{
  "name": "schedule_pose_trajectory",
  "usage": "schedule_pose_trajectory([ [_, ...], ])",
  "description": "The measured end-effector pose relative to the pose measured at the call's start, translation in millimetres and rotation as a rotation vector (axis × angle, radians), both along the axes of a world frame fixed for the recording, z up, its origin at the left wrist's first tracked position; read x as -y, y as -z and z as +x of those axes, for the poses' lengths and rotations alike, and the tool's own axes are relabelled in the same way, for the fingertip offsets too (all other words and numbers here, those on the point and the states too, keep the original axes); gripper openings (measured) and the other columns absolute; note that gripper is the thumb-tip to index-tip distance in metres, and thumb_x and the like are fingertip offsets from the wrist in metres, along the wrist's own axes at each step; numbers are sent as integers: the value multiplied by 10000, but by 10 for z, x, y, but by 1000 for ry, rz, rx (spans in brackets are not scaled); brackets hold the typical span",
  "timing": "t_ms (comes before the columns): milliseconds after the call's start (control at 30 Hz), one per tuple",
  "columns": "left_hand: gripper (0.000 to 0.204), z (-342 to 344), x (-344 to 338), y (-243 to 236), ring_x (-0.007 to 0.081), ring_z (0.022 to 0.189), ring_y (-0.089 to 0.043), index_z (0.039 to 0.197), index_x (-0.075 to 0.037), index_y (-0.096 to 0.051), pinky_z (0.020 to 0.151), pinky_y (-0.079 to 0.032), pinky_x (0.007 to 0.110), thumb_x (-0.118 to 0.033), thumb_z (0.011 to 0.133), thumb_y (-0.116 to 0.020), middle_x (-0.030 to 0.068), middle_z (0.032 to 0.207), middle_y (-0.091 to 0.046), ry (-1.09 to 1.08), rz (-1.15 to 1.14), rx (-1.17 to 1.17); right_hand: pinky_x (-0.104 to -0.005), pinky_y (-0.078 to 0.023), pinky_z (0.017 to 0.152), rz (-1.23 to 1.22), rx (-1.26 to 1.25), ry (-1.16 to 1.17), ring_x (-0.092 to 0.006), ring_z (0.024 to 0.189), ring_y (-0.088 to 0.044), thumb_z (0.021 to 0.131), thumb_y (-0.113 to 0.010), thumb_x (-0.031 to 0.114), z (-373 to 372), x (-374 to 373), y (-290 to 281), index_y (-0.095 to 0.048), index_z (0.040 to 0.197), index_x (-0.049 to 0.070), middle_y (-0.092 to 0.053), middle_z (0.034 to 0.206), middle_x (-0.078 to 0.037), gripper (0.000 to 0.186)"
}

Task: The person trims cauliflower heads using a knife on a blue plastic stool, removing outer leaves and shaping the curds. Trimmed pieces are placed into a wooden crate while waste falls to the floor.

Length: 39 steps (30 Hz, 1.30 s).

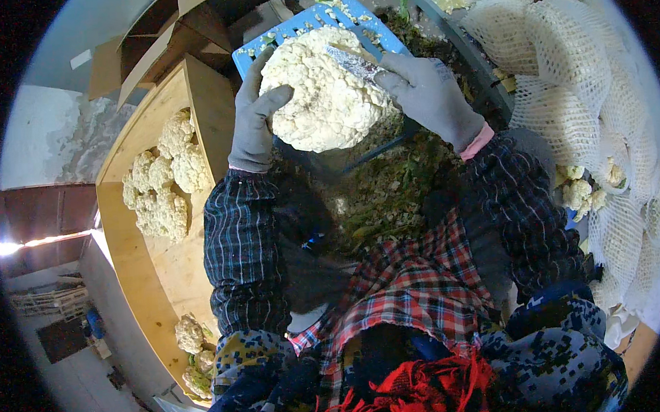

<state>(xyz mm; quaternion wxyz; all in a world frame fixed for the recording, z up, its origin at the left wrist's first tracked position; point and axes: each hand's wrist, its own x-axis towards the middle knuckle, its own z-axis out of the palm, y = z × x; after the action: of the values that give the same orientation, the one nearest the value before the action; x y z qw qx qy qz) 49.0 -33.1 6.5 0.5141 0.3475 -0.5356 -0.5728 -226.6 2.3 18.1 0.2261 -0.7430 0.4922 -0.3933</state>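
A large white cauliflower head (321,96) rests over a blue slotted plastic crate (249,51), which has small florets scattered on it. My left hand (256,117), in a grey glove, grips the cauliflower's left side with the thumb on its front. My right hand (432,98), also gloved, is closed on a knife (346,62) whose speckled blade lies against the upper right of the head. Leafy trimmings (382,211) lie below, between my arms.
A wooden bin (134,273) on the left holds several cauliflower heads (160,195). Open cardboard boxes (154,48) stand behind it. White mesh sacks (559,63) with cauliflower pieces are piled on the right.
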Motion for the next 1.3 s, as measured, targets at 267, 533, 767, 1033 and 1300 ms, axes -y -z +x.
schedule_pose_trajectory([
  [267, 791, -23, 26, 19, 229, 1249, -582, 1532, 39, -414, 1063, -450, 335, -133, 803, -668, 162, 1450, -537, -13, 24, -6, -402, -487, 681, -10, -24, -116, -275, 756, -607, 988, -643, 230, -63, 84, -1, -683, 1136, 13, -645, 853, -201, 265],
  [533, 771, -21, 71, 60, 235, 1220, -598, 1524, 27, -435, 1049, -454, 332, -159, 821, -692, 173, 1374, -592, -73, 39, 4, -402, -517, 627, 299, -15, -288, -291, 663, -654, 997, -623, 299, -300, 91, -25, -699, 1046, 42, -658, 777, -158, 272],
  [767, 790, -19, 42, -9, 221, 1168, -605, 1522, 39, -429, 1041, -443, 326, -154, 810, -712, 170, 1343, -592, -53, 46, -24, -290, -403, 440, 601, 185, -294, -122, 477, -553, 1029, -566, 300, -184, 61, -27, -635, 907, 33, -554, 648, -31, 302],
  [1033, 904, -142, -98, 19, 263, 1225, -584, 1560, 71, -285, 1059, -474, 370, -95, 822, -780, 222, 1417, -524, -176, 91, -183, -362, -518, 516, 385, 283, 225, -192, 574, -648, 1021, -584, 231, 199, -426, -162, -622, 1028, 39, -645, 725, -105, 196],
  [1300, 956, -329, -313, 64, 284, 1215, -590, 1583, 74, -182, 1039, -490, 368, -39, 830, -761, 237, 1399, -519, -261, 109, -252, -279, -508, 538, 600, 554, 168, -110, 667, -625, 1049, -506, 109, 688, -876, 9, -488, 1504, 124, -634, 909, -44, 455],
])
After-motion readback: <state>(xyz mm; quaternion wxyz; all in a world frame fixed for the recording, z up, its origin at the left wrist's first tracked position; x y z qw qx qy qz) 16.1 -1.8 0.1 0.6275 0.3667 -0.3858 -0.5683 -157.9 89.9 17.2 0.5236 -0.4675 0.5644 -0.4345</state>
